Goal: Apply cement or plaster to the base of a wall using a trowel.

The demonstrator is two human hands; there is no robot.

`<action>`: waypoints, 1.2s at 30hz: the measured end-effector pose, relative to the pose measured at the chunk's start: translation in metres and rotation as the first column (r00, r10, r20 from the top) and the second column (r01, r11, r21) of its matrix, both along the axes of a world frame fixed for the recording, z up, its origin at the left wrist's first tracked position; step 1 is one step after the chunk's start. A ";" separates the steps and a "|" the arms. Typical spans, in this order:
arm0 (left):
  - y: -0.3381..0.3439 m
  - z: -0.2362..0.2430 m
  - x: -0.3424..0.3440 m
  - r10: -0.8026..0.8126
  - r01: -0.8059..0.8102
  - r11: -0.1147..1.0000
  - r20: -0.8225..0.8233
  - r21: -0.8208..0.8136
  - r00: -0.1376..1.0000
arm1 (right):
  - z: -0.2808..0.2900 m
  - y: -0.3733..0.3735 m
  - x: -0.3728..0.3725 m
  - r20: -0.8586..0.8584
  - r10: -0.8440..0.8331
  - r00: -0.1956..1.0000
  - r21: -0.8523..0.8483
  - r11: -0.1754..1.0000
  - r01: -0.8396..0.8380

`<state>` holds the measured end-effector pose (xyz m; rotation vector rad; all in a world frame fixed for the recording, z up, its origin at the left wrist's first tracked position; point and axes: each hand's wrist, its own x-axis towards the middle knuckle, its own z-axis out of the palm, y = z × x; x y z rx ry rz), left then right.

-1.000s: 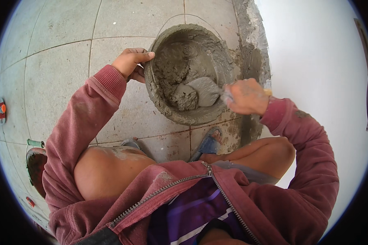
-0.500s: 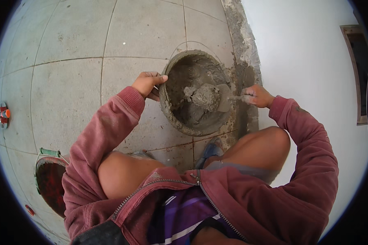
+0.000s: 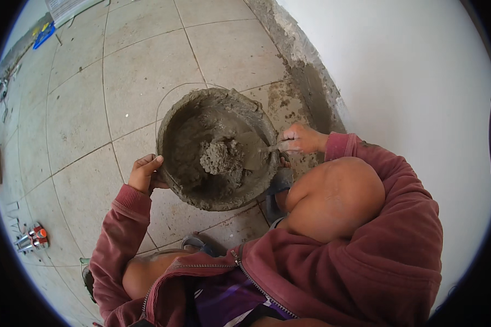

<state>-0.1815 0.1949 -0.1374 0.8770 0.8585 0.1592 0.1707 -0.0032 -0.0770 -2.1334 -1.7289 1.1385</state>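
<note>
A round bucket, its rim and walls caked with grey wet mortar, stands on the floor in front of me and seems slightly tilted. My left hand grips its left rim, thumb on top and fingers down the outside. In my right hand is the mortar-smeared handle of a trowel, closed in my fingers at the bucket's right rim. The trowel's blade reaches inside, against a crumbly lump of mortar. Mortar partly covers the blade.
A white wall runs along the right, with a strip of rough mortar at its foot. Tools and a red-and-orange item lie far left on the tiled floor. My sandalled feet stand close behind the bucket.
The view has turned, so the bucket appears lower and further left. The trowel blade now lies more under the mortar lump. Both hands keep their hold.
</note>
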 end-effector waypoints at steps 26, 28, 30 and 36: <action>0.002 0.034 0.017 -0.063 0.068 0.998 -0.440 -0.005 0.896 | -0.095 0.062 0.160 -0.792 -0.600 0.115 -0.428 0.680 0.596; 0.007 0.035 0.019 -0.050 0.051 0.999 -0.482 -0.011 0.875 | -0.094 0.002 0.182 -0.827 -0.560 -0.033 -0.399 0.545 0.737; 0.003 0.032 0.018 -0.047 0.058 0.998 -0.460 0.011 0.887 | -0.057 -0.069 0.166 -0.797 -0.580 -0.168 -0.534 0.547 0.645; -0.007 0.011 0.013 0.174 -0.227 0.960 -0.287 -0.162 0.942 | -0.091 -0.068 0.100 -0.754 -0.569 0.328 -0.392 0.790 0.471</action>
